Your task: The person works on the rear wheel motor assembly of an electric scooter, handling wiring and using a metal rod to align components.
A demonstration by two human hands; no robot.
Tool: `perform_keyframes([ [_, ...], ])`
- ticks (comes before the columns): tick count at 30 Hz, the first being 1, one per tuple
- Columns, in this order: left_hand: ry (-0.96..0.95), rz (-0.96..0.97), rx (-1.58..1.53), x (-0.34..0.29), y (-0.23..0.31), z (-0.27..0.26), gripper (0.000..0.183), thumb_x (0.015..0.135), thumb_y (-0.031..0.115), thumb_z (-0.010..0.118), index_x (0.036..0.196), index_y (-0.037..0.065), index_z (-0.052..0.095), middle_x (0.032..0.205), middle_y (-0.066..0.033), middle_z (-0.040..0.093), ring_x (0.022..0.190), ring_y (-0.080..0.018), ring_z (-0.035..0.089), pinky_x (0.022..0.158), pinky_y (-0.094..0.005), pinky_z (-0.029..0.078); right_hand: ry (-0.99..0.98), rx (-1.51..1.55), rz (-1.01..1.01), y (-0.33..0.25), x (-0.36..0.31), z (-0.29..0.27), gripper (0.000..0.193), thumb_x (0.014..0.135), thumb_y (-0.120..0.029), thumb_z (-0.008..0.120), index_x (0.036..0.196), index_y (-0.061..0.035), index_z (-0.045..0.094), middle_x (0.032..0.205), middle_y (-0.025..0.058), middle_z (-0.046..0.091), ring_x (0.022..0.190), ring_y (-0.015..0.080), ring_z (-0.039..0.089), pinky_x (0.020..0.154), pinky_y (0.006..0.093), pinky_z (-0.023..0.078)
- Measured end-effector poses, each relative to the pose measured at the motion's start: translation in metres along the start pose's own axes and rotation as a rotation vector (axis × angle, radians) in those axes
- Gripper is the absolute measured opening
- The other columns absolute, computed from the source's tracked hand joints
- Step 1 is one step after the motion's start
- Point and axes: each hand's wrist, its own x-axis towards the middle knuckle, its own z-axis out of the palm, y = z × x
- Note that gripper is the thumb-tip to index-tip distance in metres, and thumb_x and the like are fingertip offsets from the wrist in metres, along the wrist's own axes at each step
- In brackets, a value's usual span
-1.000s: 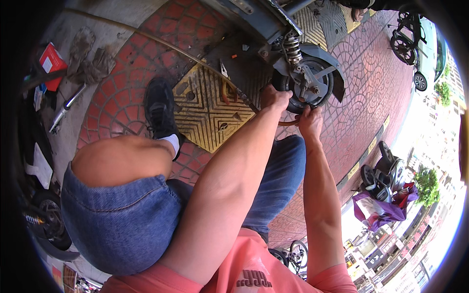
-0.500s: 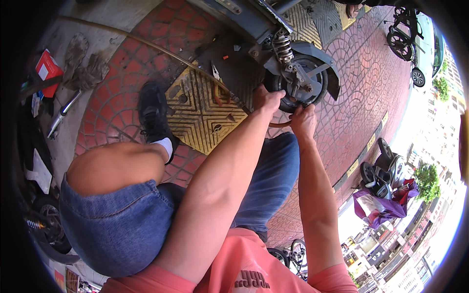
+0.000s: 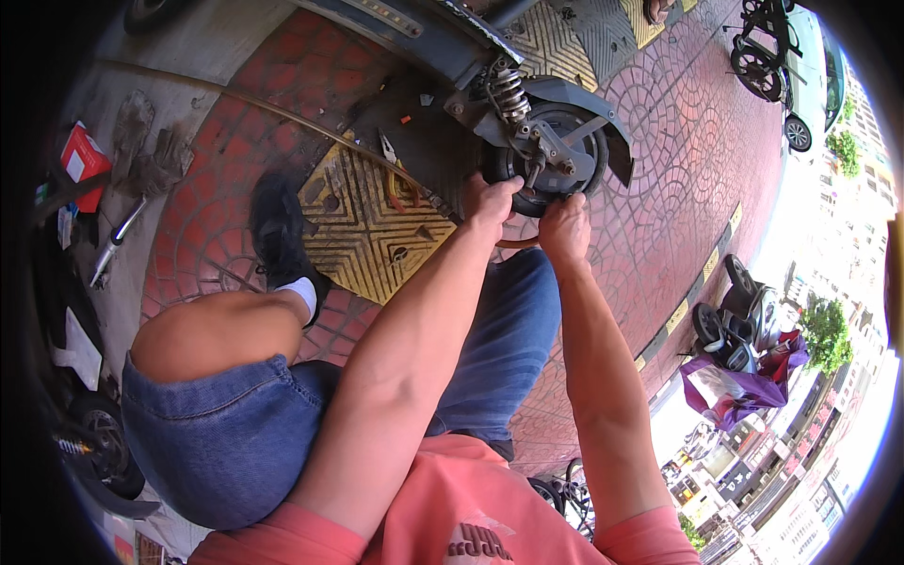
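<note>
A small scooter wheel [image 3: 589, 151] with a black tyre [image 3: 530, 201] hangs under a grey mudguard [image 3: 612, 127], with a coil spring [image 3: 509, 94] beside it. My left hand [image 3: 490, 201] grips the tyre's near left side, thumb on top and fingers mostly hidden behind it. At its near right edge, my right hand [image 3: 565, 226] pinches the tyre with bent fingers. A brown hose [image 3: 282, 111] runs from the upper left toward my left hand; a curved piece of it shows between my wrists. Pliers with orange handles [image 3: 399, 179] lie left of the hands.
The scooter's dark deck [image 3: 414, 38] stretches to the upper left. A yellow ridged mat [image 3: 363, 226] lies beside my black shoe [image 3: 280, 231]. Left are a red box [image 3: 87, 168], a dirty rag [image 3: 155, 160] and a chrome-handled tool [image 3: 120, 237]. Parked scooters [image 3: 739, 315] stand on the right.
The whole view has shifted, so the wheel and both hands appear slightly further left. Both hands stay on the tyre, with little change in their grip.
</note>
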Motion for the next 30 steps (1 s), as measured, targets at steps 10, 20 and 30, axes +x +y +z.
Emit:
perform_keyframes([
  [10, 0.003, -0.016, 0.044, -0.004, 0.003, 0.003, 0.046, 0.082, 0.016, 0.085, 0.120, -0.002, 0.065, 0.110, -0.0170, 0.072, 0.089, -0.0277, 0.072, 0.062, -0.0419, 0.060, 0.000, 0.034, 0.008, 0.005, 0.001, -0.001, 0.029, 0.101, -0.024, 0.057, 0.106, 0.0038, 0.048, 0.092, 0.0351, 0.072, 0.090, 0.0540, 0.070, 0.082, 0.0595, 0.055],
  [20, -0.047, -0.038, 0.109, 0.011, -0.004, -0.002, 0.061, 0.083, 0.019, 0.086, 0.129, 0.004, 0.050, 0.119, -0.0181, 0.066, 0.094, -0.0321, 0.071, 0.066, -0.0429, 0.063, -0.017, 0.026, 0.015, 0.002, 0.002, -0.003, 0.031, 0.100, -0.025, 0.057, 0.107, 0.0041, 0.048, 0.092, 0.0358, 0.072, 0.091, 0.0537, 0.071, 0.083, 0.0596, 0.056],
  [30, -0.050, -0.013, 0.124, 0.009, -0.003, 0.000, 0.057, 0.084, 0.017, 0.086, 0.127, 0.003, 0.052, 0.117, -0.0181, 0.068, 0.093, -0.0319, 0.072, 0.067, -0.0439, 0.063, -0.015, 0.038, 0.025, 0.003, 0.002, -0.005, 0.031, 0.100, -0.025, 0.058, 0.106, 0.0042, 0.050, 0.092, 0.0358, 0.071, 0.090, 0.0539, 0.071, 0.084, 0.0598, 0.056],
])
